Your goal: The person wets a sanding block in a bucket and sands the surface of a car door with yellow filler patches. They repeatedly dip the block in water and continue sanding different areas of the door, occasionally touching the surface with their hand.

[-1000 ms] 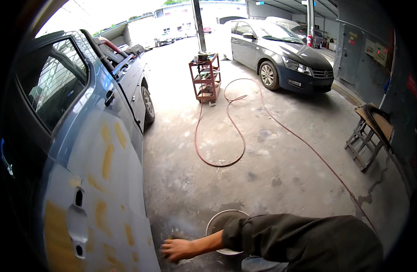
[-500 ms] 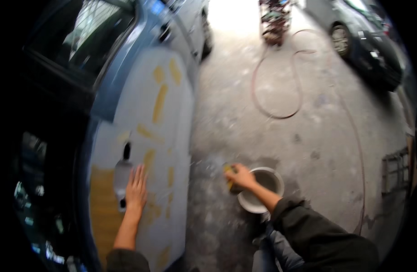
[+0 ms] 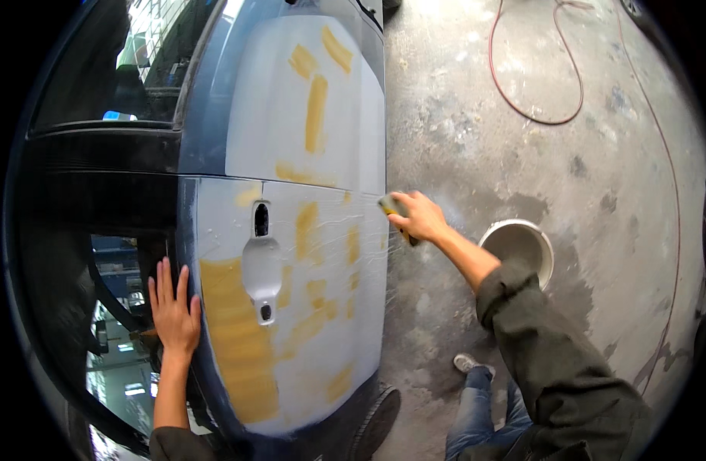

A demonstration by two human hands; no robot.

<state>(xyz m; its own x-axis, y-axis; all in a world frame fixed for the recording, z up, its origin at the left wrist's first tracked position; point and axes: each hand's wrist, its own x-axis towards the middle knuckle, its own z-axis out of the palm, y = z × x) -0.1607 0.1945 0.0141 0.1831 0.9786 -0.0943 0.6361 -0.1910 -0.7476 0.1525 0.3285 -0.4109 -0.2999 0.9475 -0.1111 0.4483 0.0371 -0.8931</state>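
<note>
A car's rear door (image 3: pixel 307 238) stands on my left, its grey primed panel marked with yellow filler patches and thin wet streaks. The door handle is off, leaving a bare recess (image 3: pixel 261 269) with dark holes. My left hand (image 3: pixel 174 315) lies flat with fingers stretched, along the lower edge of the dark side window (image 3: pixel 122 307). Just off the door's outer side, my right hand (image 3: pixel 423 218) grips a small grey-and-yellow sanding block (image 3: pixel 388 205), partly hidden by the fingers. Below and right of that hand is a pale round bucket (image 3: pixel 548 250).
The front door (image 3: pixel 268 100) also bears grey primer and yellow patches. A red hose (image 3: pixel 514 105) loops over the concrete floor (image 3: pixel 460 146), with another line down the right side. Wet patches surround the bucket. My shoe (image 3: pixel 472 363) is near the rear wheel (image 3: pixel 376 422).
My left hand has gone from the door panel beside the handle recess to the window edge. My right hand has lifted the sanding block from beside the bucket toward the door. The view has shifted.
</note>
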